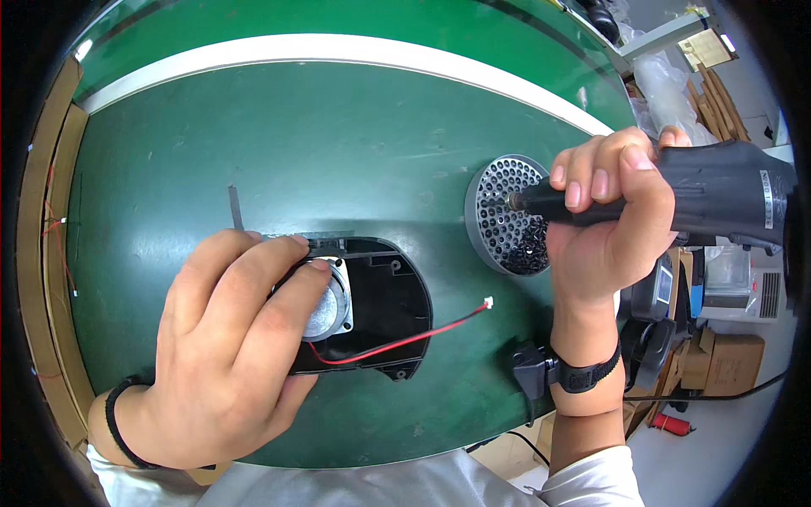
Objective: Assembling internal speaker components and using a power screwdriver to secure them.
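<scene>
My left hand is closed over a black plastic housing, its thumb at the near edge and fingertips on a round-coned speaker inside. The hand covers the left part of both. From the speaker a red and black wire runs to a small white connector past the housing. My right hand grips a black electric screwdriver, held sideways and pointing left. Its tip lies over a round grey tray full of holes, with black screws heaped on one side.
A thin dark strip lies beyond my left hand on the green tabletop. Cardboard edging with thin wires borders the left side. A black device is strapped to my right wrist. Cardboard boxes stand beyond the table at right.
</scene>
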Motion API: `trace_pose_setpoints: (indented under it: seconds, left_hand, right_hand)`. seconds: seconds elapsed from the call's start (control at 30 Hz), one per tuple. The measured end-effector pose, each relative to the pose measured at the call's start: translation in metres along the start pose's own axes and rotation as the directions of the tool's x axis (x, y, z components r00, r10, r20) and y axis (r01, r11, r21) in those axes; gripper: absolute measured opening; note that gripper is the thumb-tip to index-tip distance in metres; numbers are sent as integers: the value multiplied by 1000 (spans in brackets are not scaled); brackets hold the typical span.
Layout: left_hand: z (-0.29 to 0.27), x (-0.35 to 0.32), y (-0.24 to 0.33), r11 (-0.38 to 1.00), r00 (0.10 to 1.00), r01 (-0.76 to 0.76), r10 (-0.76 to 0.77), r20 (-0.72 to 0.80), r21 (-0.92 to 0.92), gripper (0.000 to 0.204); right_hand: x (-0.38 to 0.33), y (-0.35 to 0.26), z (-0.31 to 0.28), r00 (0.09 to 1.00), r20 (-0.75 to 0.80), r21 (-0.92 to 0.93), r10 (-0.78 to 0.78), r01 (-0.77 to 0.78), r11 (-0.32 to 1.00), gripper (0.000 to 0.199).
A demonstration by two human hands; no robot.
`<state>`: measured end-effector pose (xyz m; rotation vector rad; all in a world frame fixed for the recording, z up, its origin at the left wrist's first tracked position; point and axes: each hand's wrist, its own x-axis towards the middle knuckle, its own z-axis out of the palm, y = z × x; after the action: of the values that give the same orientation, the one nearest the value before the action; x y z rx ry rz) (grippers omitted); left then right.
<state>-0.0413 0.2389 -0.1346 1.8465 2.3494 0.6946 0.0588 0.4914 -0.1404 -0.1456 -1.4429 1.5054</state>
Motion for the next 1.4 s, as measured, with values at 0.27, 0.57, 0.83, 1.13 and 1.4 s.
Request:
trace_pose_setpoints:
  seconds: [0.27, 0.57, 0.83, 1.13, 1.4]
  left_hand:
    - [4, -3, 1, 997, 997, -32, 37, -72, 76, 71]
    - [17, -14, -9, 992, 985, -57, 75, -158, 116, 68]
    - [22, -14, -13, 993, 976, -48, 69, -205, 103, 57]
    - [34, -17, -15, 984, 936, -71, 123, -331, 164, 39]
    - [31, -12, -16, 984, 925, -80, 132, -356, 158, 35]
  right_hand:
    - [0, -1, -1, 998, 55, -88, 8, -3, 996, 11]
    - [12, -94, -25, 977, 208, 161, -47, 13, 987, 21]
    - [-34, -82, 29, 935, 348, 271, -63, -36, 962, 30]
    - [-32, -81, 51, 720, 659, -23, 215, -267, 963, 38]
    - [-35, -64, 45, 720, 669, 132, 184, -360, 924, 43]
